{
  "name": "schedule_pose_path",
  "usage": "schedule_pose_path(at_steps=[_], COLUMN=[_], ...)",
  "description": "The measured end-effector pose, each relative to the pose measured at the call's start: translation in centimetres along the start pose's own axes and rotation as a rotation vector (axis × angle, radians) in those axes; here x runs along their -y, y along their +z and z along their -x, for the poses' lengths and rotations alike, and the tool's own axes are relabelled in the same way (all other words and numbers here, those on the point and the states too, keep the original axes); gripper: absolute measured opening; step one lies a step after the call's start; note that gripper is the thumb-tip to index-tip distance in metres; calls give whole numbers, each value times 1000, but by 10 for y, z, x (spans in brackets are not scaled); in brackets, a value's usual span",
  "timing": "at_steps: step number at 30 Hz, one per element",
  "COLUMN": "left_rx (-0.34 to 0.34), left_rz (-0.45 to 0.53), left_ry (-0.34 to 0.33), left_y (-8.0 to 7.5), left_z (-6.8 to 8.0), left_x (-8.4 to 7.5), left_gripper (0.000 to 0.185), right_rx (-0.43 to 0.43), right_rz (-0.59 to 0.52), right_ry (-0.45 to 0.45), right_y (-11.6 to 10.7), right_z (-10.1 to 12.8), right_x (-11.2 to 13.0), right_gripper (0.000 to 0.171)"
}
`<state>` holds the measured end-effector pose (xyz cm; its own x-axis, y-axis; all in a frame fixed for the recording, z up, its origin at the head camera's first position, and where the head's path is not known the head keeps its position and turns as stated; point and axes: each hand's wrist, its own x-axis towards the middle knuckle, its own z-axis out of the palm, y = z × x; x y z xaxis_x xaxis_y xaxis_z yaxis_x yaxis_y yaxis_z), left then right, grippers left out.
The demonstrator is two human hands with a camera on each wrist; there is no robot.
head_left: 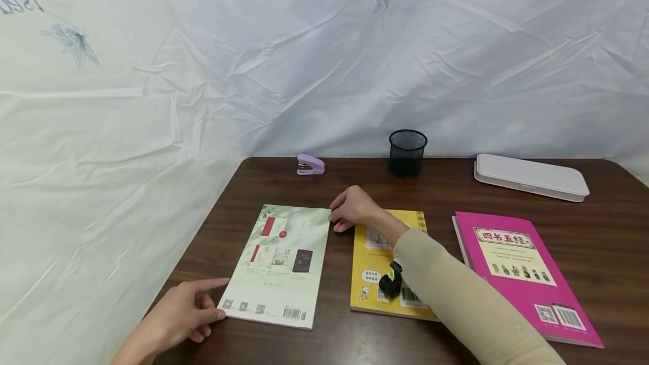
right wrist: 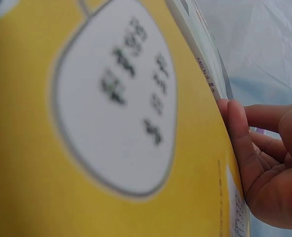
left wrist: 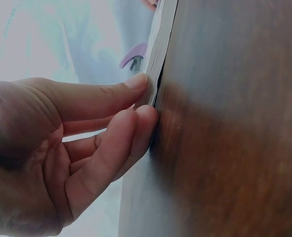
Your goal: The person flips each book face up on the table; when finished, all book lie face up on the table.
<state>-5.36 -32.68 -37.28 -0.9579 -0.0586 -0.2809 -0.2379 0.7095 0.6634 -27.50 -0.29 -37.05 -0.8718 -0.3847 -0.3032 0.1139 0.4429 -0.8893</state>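
The left hand (head_left: 185, 311) sits at the near left corner of the green book (head_left: 278, 263), its fingers (left wrist: 136, 81) nearly straight, the tips touching the book's edge above and below, pinching it lightly if at all. The book lies flat on the brown table (head_left: 598, 230), back cover up, its long axis running away from the person and leaning slightly to the right. The right hand (head_left: 354, 207) is at the opposite, far right corner, fingers curled over that corner. So the two hands hold the book across its diagonal, the left nearer the body, the right reaching out over the yellow book (head_left: 370, 258) just beside it.

The head view shows the whole layout: a pink book (head_left: 522, 275) further right, with a purple stapler (head_left: 310, 165), a black mesh cup (head_left: 407, 152) and a white case (head_left: 529, 176) along the back. The left wrist view alone shows the fingertips meeting the page edge. The right wrist view shows mostly the yellow cover and the curled fingers (right wrist: 239, 133) against the green book's edge.
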Motion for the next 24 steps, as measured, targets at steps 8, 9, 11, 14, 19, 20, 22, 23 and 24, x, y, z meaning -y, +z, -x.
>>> schedule_pose_path(at_steps=[8,9,11,14,19,20,22,23,24], left_rx=[-16,-18,-21,-28,-40,-41,-41,-40,-38], left_rz=[-24,-29,-37,-47,-51,-50,-47,-47,-47], left_ry=[0,3,10,6,-5,-6,-4,-5,-4], left_y=[2,2,3,4,5,5,5,4,4], left_z=[0,-1,-1,-2,-2,-2,-2,-2,-2], left_x=[-2,-2,-3,-4,-4,-4,-3,-2,-2], left_gripper=[64,63,62,61,61,61,61,61,61], right_rx=[-7,-6,-5,-2,7,9,14,17,21], right_rz=[-4,-4,-9,-20,-51,-62,-84,-99,-112], right_ry=[16,13,8,-1,-24,-30,-42,-45,-48], right_y=[-1,-1,-2,-2,-3,-3,-3,-3,-3], right_z=[-2,-2,-2,-1,1,1,1,1,2], right_x=[1,1,0,-1,-4,-4,-5,-6,-6], right_gripper=[31,30,30,29,30,30,30,30,29])
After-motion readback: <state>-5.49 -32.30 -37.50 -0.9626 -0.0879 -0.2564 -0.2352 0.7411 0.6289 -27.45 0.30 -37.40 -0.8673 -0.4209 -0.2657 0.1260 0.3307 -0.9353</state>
